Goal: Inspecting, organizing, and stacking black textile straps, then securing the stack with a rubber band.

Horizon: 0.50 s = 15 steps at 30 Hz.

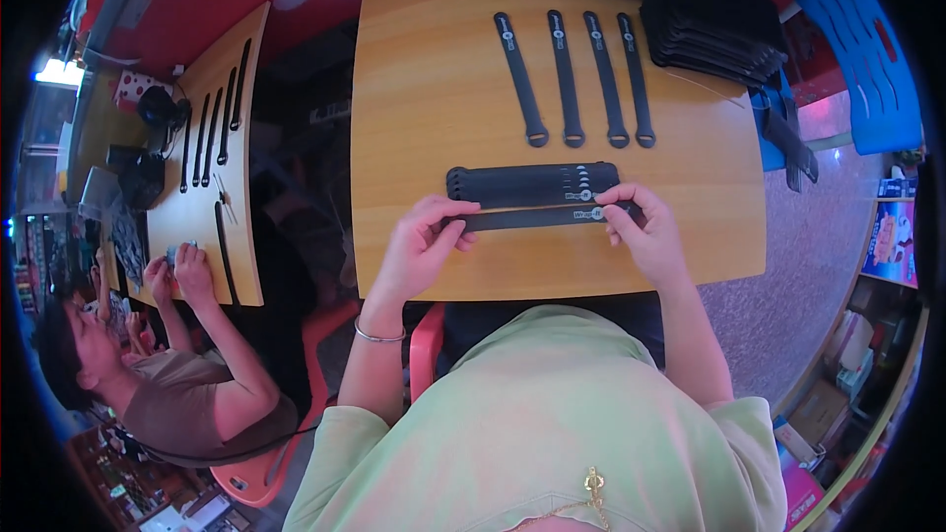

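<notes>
A black strap (532,220) with a white print near its right end is stretched level between my two hands, just above the table's near part. My left hand (431,236) pinches its left end between thumb and fingers. At the other end, my right hand (641,227) grips it the same way. Right behind lies a fanned pile of black straps (522,183), their rounded ends overlapping at the left. Farther back, several single black straps (565,79) lie side by side, pointing away from me, each with a looped near end.
The wooden table (414,118) carries a stack of black flat pieces (714,25) at its far right. A blue plastic chair (857,49) stands beyond that corner. To my left, a co-worker (207,384) sits at another table (241,236) with similar straps.
</notes>
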Motion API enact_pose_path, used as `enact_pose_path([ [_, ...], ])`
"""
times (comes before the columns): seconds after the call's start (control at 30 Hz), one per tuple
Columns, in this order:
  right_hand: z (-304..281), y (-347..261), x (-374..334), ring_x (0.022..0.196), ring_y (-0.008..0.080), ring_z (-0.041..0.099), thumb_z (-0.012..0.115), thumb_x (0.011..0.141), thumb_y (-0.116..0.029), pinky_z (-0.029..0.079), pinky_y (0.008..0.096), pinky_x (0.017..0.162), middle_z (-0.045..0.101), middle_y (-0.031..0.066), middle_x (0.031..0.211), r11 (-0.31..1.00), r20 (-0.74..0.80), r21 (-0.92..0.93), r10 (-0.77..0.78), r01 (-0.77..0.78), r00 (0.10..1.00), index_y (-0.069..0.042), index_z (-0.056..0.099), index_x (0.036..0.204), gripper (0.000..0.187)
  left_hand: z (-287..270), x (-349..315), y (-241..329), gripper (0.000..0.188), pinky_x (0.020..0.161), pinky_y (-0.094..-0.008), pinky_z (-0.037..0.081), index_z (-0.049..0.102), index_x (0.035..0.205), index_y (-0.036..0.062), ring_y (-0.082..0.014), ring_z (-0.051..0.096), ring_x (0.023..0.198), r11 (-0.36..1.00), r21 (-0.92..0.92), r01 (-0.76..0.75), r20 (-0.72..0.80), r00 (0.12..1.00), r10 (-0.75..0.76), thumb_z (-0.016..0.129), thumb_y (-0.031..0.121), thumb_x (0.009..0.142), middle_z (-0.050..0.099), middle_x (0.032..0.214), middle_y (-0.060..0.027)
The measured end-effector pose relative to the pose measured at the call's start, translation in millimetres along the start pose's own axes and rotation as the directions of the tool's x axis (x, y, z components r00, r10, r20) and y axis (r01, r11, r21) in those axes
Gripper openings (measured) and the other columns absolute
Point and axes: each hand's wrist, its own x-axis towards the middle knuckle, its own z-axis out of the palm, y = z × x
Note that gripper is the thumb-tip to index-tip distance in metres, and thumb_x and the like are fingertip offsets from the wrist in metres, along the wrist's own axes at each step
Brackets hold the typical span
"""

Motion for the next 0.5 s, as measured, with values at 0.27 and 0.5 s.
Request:
enact_pose_path([
  [0.27, -2, 17, 1, 0.068, 0.0061, 0.053, 0.056, 0.088, -0.002, 0.046, 0.0191, 0.061, 0.057, 0.0013, 0.08, 0.993, -0.103, -0.085, -0.085, 0.076, 0.991, -0.001, 0.059, 0.1, 0.012, -8, 5, -18, 0.014, 0.062, -0.0207, 0.051, 0.061, 0.1, -0.0046, -0.0118, 0.065, 0.067, 0.994, -0.049, 0.095, -0.192, 0.976, -0.103, 0.058, -0.002, 0.087, 0.065, 0.077, -0.007],
  [0.5, -6, 20, 5, 0.067, 0.0055, 0.054, 0.057, 0.088, 0.0, 0.045, 0.0184, 0.058, 0.056, 0.0004, 0.08, 0.992, -0.158, -0.099, -0.09, 0.074, 0.983, -0.002, 0.058, 0.098, 0.011, -9, 7, -27, 0.013, 0.06, -0.0202, 0.051, 0.061, 0.097, -0.0039, -0.011, 0.065, 0.068, 0.993, -0.006, 0.117, -0.219, 0.969, -0.115, 0.061, 0.0, 0.085, 0.064, 0.075, -0.0053],
])
